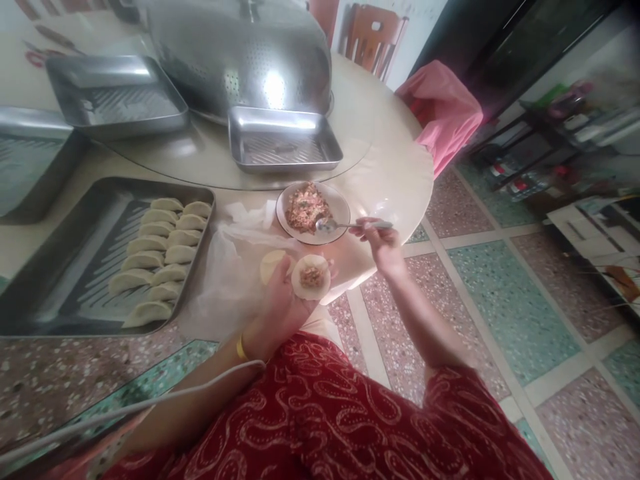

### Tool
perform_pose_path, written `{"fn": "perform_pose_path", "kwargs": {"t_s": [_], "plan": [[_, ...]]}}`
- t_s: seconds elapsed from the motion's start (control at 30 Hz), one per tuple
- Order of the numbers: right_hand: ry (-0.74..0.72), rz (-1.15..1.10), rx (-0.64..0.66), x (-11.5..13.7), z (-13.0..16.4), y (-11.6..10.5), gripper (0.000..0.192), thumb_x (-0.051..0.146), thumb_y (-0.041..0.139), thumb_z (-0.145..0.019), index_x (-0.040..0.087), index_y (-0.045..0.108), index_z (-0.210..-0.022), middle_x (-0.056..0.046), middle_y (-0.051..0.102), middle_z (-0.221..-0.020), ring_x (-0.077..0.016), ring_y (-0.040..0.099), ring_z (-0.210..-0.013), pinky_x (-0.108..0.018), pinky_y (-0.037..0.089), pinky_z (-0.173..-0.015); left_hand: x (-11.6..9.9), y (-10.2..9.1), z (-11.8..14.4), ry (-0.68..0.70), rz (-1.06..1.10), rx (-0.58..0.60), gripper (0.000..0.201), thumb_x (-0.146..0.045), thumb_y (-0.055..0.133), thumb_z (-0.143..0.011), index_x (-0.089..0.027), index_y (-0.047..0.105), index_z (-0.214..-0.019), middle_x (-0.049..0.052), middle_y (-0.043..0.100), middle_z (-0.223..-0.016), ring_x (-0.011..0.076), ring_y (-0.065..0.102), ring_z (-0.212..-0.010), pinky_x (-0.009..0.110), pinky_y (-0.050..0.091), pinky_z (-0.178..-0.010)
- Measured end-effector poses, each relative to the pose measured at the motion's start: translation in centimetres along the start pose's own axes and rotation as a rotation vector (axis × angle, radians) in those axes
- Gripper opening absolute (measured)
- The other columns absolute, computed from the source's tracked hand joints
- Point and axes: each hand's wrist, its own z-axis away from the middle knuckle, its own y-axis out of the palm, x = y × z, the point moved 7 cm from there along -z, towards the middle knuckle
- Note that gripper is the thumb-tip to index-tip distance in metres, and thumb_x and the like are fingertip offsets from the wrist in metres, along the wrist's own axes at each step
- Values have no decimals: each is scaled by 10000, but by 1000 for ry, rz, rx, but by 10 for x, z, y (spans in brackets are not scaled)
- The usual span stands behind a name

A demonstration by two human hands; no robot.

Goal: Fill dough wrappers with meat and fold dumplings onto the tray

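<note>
Counter (387, 167): cream-topped, bearing all items below.
Large metal tray (95, 233): partly filled; folded dumplings (181, 254) set in two files at its right side, long axes roughly left to right; bare floor left over beside them.
Plate (343, 208): at the counter's near edge; a mound of filling (304, 207) remains unused.
Left hand (280, 300): fingers curled under and around the filled wrapper, which is held just before the plate.
Right hand (384, 245): fingers closed on the spoon's handle.
Spoon (349, 226): long axis laid across, bowl pointed left at the filling.
Filled wrapper (311, 277): round, faced upward, loaded but unfolded; no long axis shown.
Bare wrapper (270, 265): flat, beside the left hand, unfilled.
</note>
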Motion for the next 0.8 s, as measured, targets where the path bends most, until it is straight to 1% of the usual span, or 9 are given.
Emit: {"fn": "perform_pose_path", "kwargs": {"t_s": [0.1, 0.17, 0.23, 0.3, 0.4, 0.47, 0.57, 0.7, 0.8], "plan": [[105, 0, 32, -22, 9, 15, 313, 509, 586, -879, 225, 682, -967, -39, 749, -805, -180, 695, -737, -381, 581, -691, -3, 0, 4, 15, -31, -28, 600, -441, 311, -1018, -50, 433, -1457, 207, 693, -1223, 301, 648, -1187, 451, 542, -995], [117, 38, 43, -26, 20, 13, 328, 475, 598, -862, 213, 672, -1044, -36, 735, -796, -174, 675, -712, -378, 577, -685, -4, 2, 6, 34, -67, -72, 612, -436, 317, -1018, -31, 414, -1466, 218, 696, -1205, 306, 649, -1186, 442, 553, -975], [88, 153, 43, -23, 30, 0, 346, 377, 607, -844, 215, 649, -1146, -34, 727, -826, -172, 655, -704, -374, 571, -668, -4, 8, 7, 34, -100, -100, 611, -434, 308, -1022, -34, 403, -1473, 214, 700, -1195, 301, 650, -1185, 432, 555, -971], [-5, 338, -14, -13, 33, -21, 386, 283, 555, -840, 230, 619, -1217, -45, 725, -905, -187, 651, -760, -389, 571, -689, -2, 15, 8, 25, -112, -100, 615, -446, 290, -1025, -40, 405, -1473, 206, 702, -1192, 296, 649, -1188, 430, 547, -987], [-214, 625, -176, 7, 24, -54, 396, 243, 441, -885, 246, 600, -1248, -73, 725, -1041, -246, 641, -987, -474, 543, -861, 3, 26, 9, 6, -92, -65, 626, -465, 295, -1023, -44, 412, -1471, 198, 691, -1218, 278, 631, -1218, 402, 514, -1040], [-291, 774, -185, 10, 9, -62, 394, 285, 394, -939, 243, 590, -1277, -88, 718, -1137, -283, 579, -1192, -541, 440, -1031, 6, 31, 9, -4, -76, -44, 634, -471, 310, -1020, -43, 405, -1477, 195, 678, -1248, 264, 615, -1239, 368, 499, -1058], [-295, 900, -94, -6, -17, -62, 432, 365, 299, -995, 239, 593, -1285, -86, 700, -1213, -300, 452, -1380, -599, 256, -1170, 11, 32, 9, -24, -72, -49, 643, -482, 318, -1017, -50, 395, -1487, 182, 671, -1269, 250, 613, -1240, 340, 503, -1050], [-334, 887, -41, -25, -33, -62, 470, 469, 261, -1008, 274, 651, -1185, -64, 691, -1236, -325, 418, -1414, -676, 97, -1204, 14, 31, 10, -41, -74, -44, 657, -498, 320, -1014, -38, 405, -1476, 183, 679, -1251, 254, 626, -1217, 347, 504, -1049], [-368, 841, -42, -19, -33, -66, 471, 518, 283, -1001, 296, 683, -1114, -50, 677, -1268, -326, 429, -1408, -682, 72, -1210, 13, 35, 10, -50, -69, 21, 649, -498, 319, -1013, -63, 395, -1487, 182, 671, -1268, 267, 624, -1218, 386, 499, -1055]]}}
